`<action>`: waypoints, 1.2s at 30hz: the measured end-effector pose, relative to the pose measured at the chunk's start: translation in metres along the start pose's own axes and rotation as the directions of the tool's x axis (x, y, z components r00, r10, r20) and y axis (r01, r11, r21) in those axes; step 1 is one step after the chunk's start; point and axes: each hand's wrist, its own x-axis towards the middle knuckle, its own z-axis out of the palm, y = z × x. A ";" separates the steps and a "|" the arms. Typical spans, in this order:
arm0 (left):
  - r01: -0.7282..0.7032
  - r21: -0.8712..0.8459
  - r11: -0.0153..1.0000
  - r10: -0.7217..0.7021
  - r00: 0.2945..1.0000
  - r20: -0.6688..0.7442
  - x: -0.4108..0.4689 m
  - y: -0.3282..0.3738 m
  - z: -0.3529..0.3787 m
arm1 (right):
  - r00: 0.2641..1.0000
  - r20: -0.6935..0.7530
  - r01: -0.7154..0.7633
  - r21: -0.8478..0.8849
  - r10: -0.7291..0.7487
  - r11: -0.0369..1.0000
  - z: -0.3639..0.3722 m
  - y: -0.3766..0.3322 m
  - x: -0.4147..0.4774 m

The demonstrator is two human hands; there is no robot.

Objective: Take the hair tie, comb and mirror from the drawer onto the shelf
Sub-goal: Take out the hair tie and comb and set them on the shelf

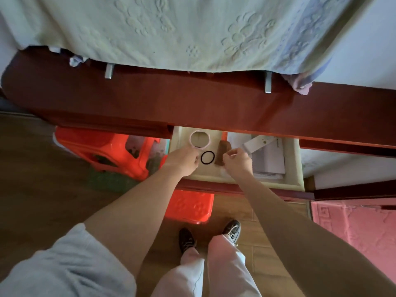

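Observation:
The pale drawer (296, 159) stands pulled out under the red-brown table. At its back left lies a round mirror (200, 138) with a pink rim. A black hair tie (207, 157) lies just in front of the mirror, and a brown comb (222, 152) lies to the right of the tie. My left hand (184, 160) is in the drawer with its fingertips closed on the mirror's lower-left rim. My right hand (236, 160) is at the comb's right edge, thumb and forefinger apart and touching it.
White papers and a grey flat strip (259, 144) fill the drawer's right half. A pale green cloth (171, 31) covers the table top above. Red plastic stools (111, 153) and a red basket (190, 207) stand on the wooden floor near my feet.

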 end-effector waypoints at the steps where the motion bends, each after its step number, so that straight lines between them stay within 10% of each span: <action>1: 0.000 -0.004 1.000 0.000 1.000 0.004 0.004 0.001 0.002 | 1.000 0.007 0.004 -0.036 -0.004 0.999 0.003 0.000 0.006; 9: -0.032 0.101 0.994 0.033 0.999 -0.009 0.046 0.011 0.018 | 1.000 0.014 0.021 -0.356 -0.017 0.934 0.018 0.001 0.046; 31: 0.002 0.204 0.979 -0.016 0.998 0.068 0.064 0.030 0.045 | 0.995 0.059 -0.056 -0.273 0.075 0.960 0.021 0.011 0.072; 36: 0.113 -0.273 0.955 -0.115 0.993 0.010 0.037 0.025 0.024 | 0.993 0.121 0.009 -0.180 0.013 0.984 0.008 0.012 0.047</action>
